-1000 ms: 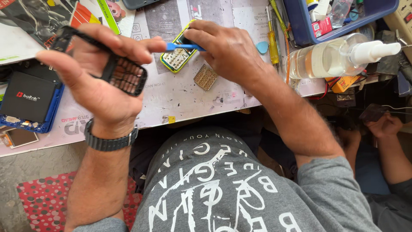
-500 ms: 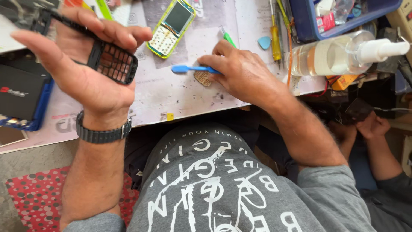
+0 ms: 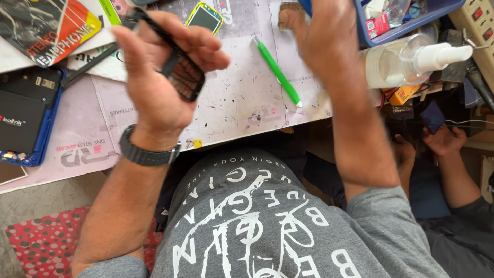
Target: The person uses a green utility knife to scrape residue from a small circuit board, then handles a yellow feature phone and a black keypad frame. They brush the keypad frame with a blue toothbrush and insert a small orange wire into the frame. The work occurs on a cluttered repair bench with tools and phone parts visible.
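My left hand (image 3: 159, 87) is raised over the work mat (image 3: 231, 108) and grips a black phone housing with a keypad grid (image 3: 182, 74), its long frame poking up past my fingers. On that wrist is a dark watch (image 3: 146, 152). My right hand (image 3: 324, 41) is lifted at the top edge, seen from the back and blurred. Its fingertips pinch a small tan keypad piece (image 3: 290, 10). A bit of blue shows just above that hand; whether it is the blue tool is unclear.
A green pen (image 3: 278, 72) and a yellow-edged phone (image 3: 204, 18) lie on the mat. A blue tray (image 3: 406, 23) and a clear spray bottle (image 3: 411, 62) stand at the right, a black box (image 3: 23, 118) at the left. Another person's hands (image 3: 442, 139) work at the lower right.
My right hand has risen from the mat toward the top edge, taking the tan keypad piece with it and uncovering the green pen. My left hand has turned the black housing slightly.
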